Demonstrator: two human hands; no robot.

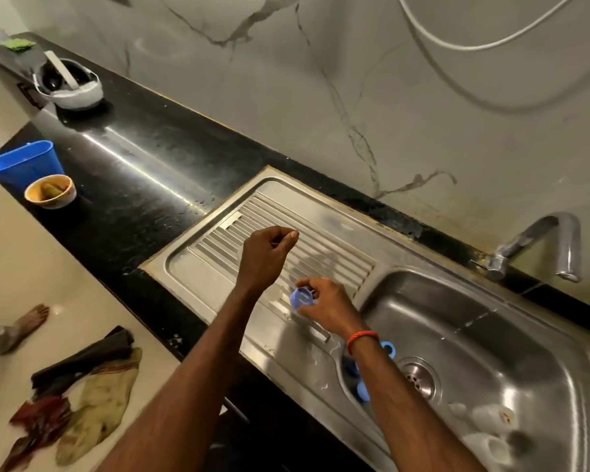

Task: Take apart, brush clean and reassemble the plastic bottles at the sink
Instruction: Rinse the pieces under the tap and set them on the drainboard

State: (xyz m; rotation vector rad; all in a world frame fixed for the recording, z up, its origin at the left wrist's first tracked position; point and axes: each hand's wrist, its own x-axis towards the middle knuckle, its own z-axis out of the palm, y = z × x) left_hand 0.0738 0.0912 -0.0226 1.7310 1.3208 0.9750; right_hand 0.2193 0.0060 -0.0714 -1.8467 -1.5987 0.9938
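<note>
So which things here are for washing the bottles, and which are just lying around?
For the job: blue cap in the right hand, blue parts in the sink, tap.

Just lying about: blue bin, yellow bowl, white bowl, crumpled cloths.

The right hand point(327, 304), an orange band point(361, 337) on its wrist, pinches a small blue cap point(300, 298) just above the ribbed steel drainboard point(218, 264). The left hand point(264, 253) hangs higher over the ribs, its fingers point(288, 237) curled with nothing visible in them. Blue bottle pieces point(363, 391) lie in the sink basin point(491, 335) under the right forearm, near the drain. On the black surface point(133, 172) to the left stand a blue tub point(24, 163) and a yellow bowl point(52, 192).
</note>
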